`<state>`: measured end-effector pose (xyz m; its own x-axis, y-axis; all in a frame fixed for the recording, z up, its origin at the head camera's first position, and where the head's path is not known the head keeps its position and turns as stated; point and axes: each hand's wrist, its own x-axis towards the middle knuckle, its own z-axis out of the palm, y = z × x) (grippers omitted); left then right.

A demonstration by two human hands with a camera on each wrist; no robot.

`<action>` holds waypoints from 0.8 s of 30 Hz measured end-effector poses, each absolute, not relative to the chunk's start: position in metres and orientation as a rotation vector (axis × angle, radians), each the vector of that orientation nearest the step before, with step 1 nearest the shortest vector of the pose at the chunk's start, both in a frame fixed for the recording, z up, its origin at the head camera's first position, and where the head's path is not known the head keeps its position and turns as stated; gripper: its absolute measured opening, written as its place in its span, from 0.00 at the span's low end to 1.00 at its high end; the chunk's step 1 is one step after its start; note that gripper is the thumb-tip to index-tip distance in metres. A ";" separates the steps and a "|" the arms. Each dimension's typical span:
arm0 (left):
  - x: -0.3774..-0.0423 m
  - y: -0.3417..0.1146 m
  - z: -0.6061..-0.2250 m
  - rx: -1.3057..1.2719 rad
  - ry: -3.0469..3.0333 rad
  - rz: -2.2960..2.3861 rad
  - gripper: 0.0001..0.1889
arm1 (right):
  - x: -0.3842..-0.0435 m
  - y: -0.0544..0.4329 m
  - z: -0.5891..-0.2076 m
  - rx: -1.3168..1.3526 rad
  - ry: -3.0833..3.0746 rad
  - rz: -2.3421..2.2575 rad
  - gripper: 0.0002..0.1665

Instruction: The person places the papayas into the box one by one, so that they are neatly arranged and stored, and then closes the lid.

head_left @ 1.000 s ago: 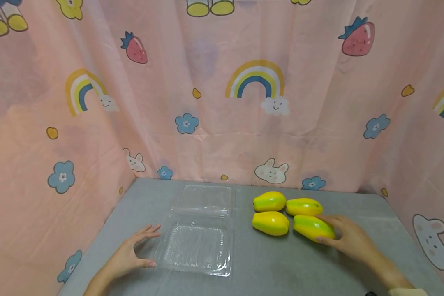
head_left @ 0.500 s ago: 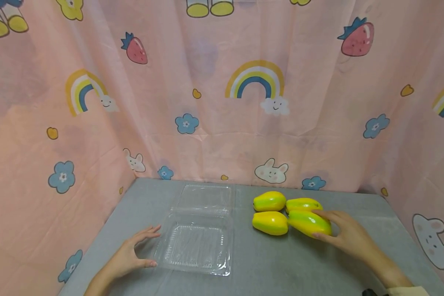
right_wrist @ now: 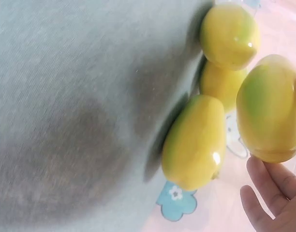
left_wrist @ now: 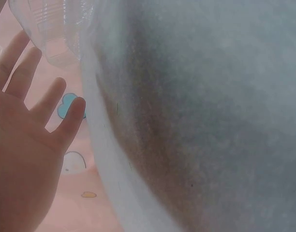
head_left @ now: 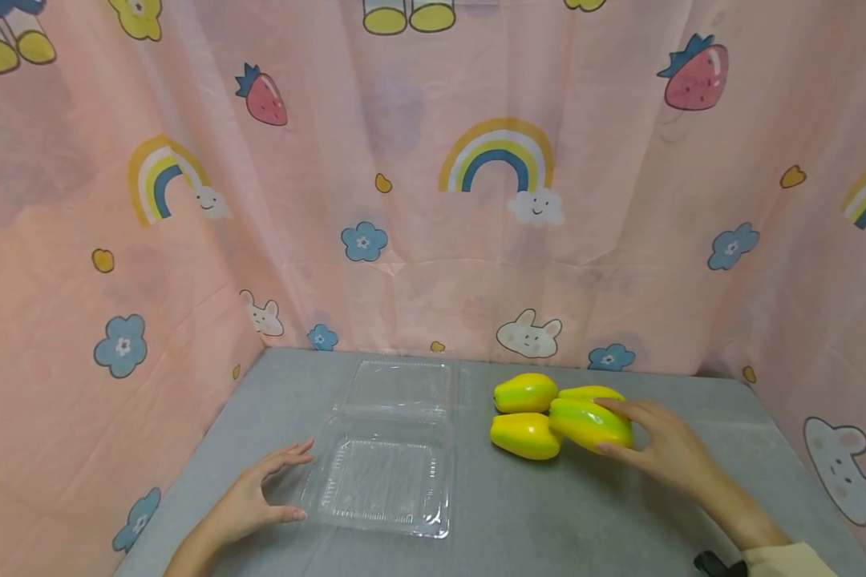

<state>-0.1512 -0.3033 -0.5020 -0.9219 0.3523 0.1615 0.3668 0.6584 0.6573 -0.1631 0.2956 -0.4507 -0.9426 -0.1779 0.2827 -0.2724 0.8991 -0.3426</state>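
My right hand [head_left: 667,449] grips a yellow-green papaya [head_left: 590,425] between thumb and fingers. In the right wrist view this papaya [right_wrist: 269,108] is up off the table. Beside it lie a back-left papaya [head_left: 525,393], a front-left papaya [head_left: 524,437] and a back-right papaya [head_left: 592,392], the last partly hidden behind the held one. A clear plastic clamshell box [head_left: 381,485] lies unfolded left of the fruit, its lid [head_left: 402,386] toward the back. My left hand [head_left: 248,493], fingers extended and holding nothing, is at the box's left side; contact is unclear.
The grey tabletop [head_left: 527,529] carries the box and fruit. A pink patterned curtain [head_left: 433,280] stands behind the table and along both sides. A dark strap [head_left: 718,563] shows at the right wrist, beside a pale sleeve [head_left: 787,559].
The right hand has lifted its papaya and moved it left and toward the back, so it now covers part of the back-right papaya. The left hand and box stay put.
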 end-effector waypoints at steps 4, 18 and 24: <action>-0.151 -0.303 -0.502 -0.631 -2.839 -1.111 0.39 | -0.164 0.288 -0.449 0.352 -2.809 0.607 0.41; -0.153 -0.304 -0.504 -0.667 -2.814 -1.142 0.38 | -0.175 0.254 -0.448 0.417 -2.791 0.690 0.42; -0.152 -0.304 -0.501 -0.663 -2.829 -1.132 0.38 | -0.176 0.228 -0.444 0.454 -2.773 0.687 0.43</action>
